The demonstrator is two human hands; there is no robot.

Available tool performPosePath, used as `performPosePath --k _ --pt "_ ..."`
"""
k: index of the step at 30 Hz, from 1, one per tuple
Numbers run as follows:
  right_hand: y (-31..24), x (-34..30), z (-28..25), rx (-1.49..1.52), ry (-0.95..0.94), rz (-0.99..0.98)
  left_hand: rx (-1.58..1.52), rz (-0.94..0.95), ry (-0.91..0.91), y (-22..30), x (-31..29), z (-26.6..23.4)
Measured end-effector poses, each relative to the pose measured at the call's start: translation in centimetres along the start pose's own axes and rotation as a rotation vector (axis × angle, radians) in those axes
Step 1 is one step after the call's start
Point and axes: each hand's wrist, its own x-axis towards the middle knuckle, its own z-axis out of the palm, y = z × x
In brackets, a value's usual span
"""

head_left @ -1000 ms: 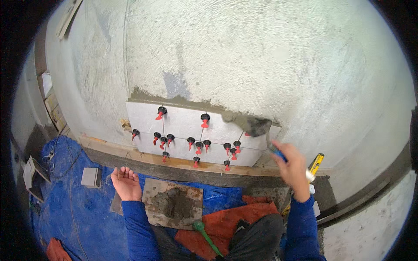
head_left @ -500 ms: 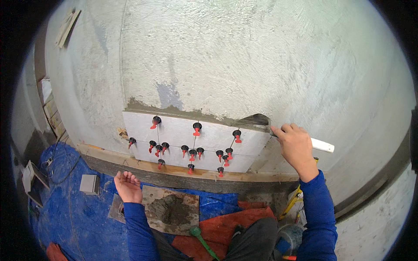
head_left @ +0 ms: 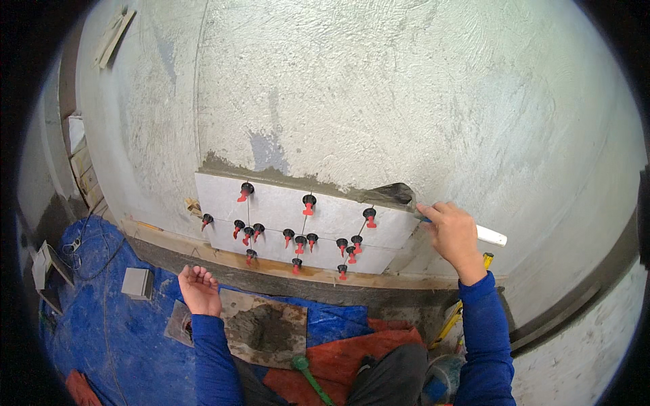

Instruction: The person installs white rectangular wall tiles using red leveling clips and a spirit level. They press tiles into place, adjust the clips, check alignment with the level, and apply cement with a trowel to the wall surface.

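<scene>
My right hand [head_left: 452,237] is closed round a trowel [head_left: 491,235] with a white handle. Its dark blade lies against the top edge of the upper row of pale wall tiles [head_left: 277,201], near the right end, where grey mortar [head_left: 271,176] runs along the edge. Black and red levelling clips [head_left: 309,203] stick out of the tile joints. Over on the left, my left hand [head_left: 199,289] is held palm up below the tiles, fingers loosely curled and nothing in it. Nearest to it is a board [head_left: 294,318] with a heap of wet mortar [head_left: 256,328].
A blue tarp [head_left: 101,325] covers the floor at left, with a grey box [head_left: 137,283] on it. A wooden strip [head_left: 223,258] runs under the tiles. Near my knees are an orange-red cloth [head_left: 332,362] and a green tool [head_left: 302,365]. A yellow level [head_left: 447,326] stands at right.
My right hand and the trowel have shifted slightly left along the tile edge. My left hand stays almost where it was. The whole view has moved a little.
</scene>
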Motion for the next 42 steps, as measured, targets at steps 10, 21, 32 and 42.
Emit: performPosePath --k 10,21,32,42 --pt "1.3 1.7 -1.5 0.018 -0.019 -0.032 0.006 0.016 0.010 0.0 -0.1 0.4" --pt "0.8 -0.9 -1.4 0.186 0.072 0.032 0.004 -0.006 0.006 -0.3 0.5 0.1" --pt "2.7 0.9 -4.1 -0.085 -0.127 -0.017 0.023 0.001 -0.012 0.4 0.4 -0.3" --pt "2.7 2.3 -2.3 -0.061 -0.176 -0.031 0.050 0.015 -0.007 -0.3 0.4 -0.2"
